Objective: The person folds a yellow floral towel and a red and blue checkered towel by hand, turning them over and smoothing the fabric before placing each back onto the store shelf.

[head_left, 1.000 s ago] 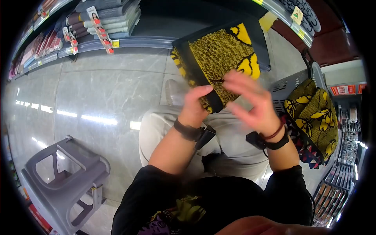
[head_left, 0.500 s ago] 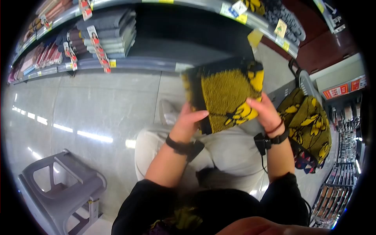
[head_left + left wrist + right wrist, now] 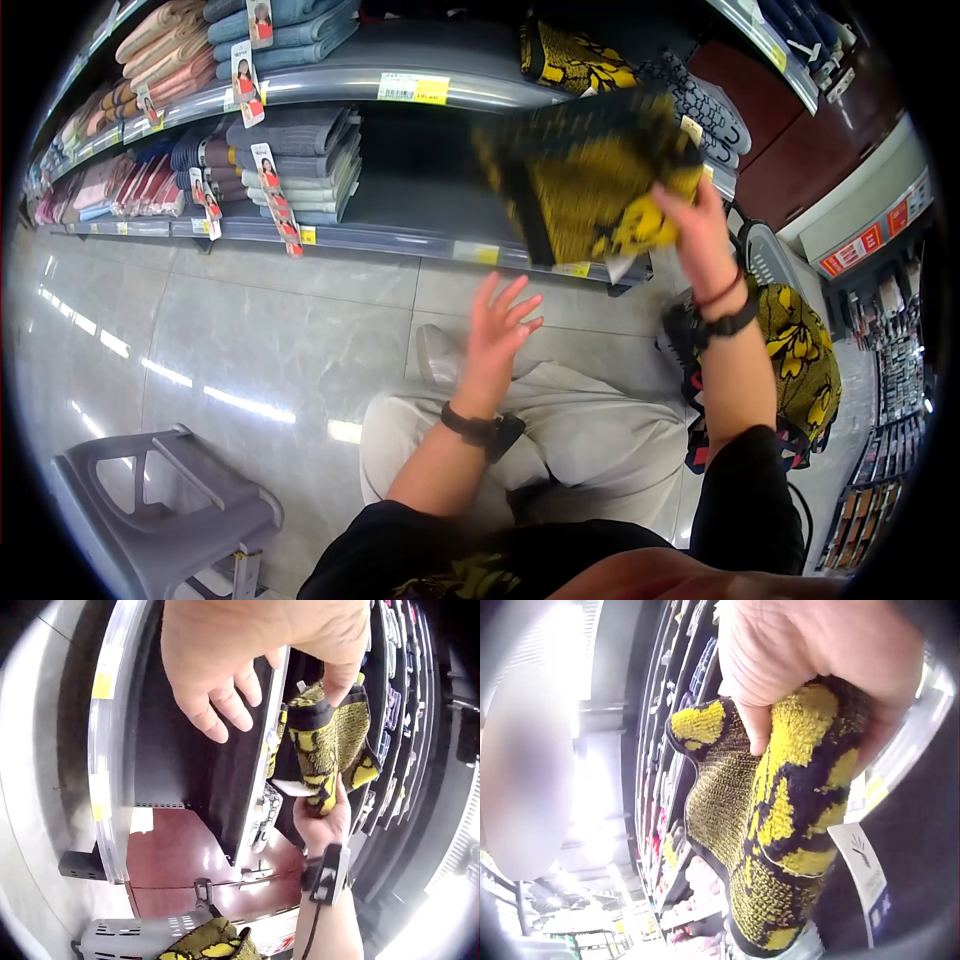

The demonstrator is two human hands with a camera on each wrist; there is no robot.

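Note:
A folded yellow-and-black patterned towel [image 3: 590, 190] is held up in front of the shelves by the right hand [image 3: 705, 240], thumb on top at its lower right corner. In the right wrist view the right hand [image 3: 825, 652] pinches the towel [image 3: 787, 787], and a white tag hangs from it. The left hand [image 3: 500, 335] is below and left of the towel in the head view, fingers spread, holding nothing. From the left wrist, the left hand [image 3: 262, 645] is seen near the towel [image 3: 322, 742]; its thumb tip overlaps the dark border, and contact is unclear.
Another yellow-and-black towel [image 3: 575, 60] lies on the upper shelf, beside grey patterned ones [image 3: 700, 115]. Folded towels [image 3: 300, 160] are stacked at left. A grey basket [image 3: 770, 260] with patterned cloth [image 3: 800, 350] stands at right, a grey stool [image 3: 170, 510] at lower left.
The towel has risen toward the upper shelf in the right hand. The left hand has let go and its fingers are spread. The head view has tilted up, showing more of the upper shelf.

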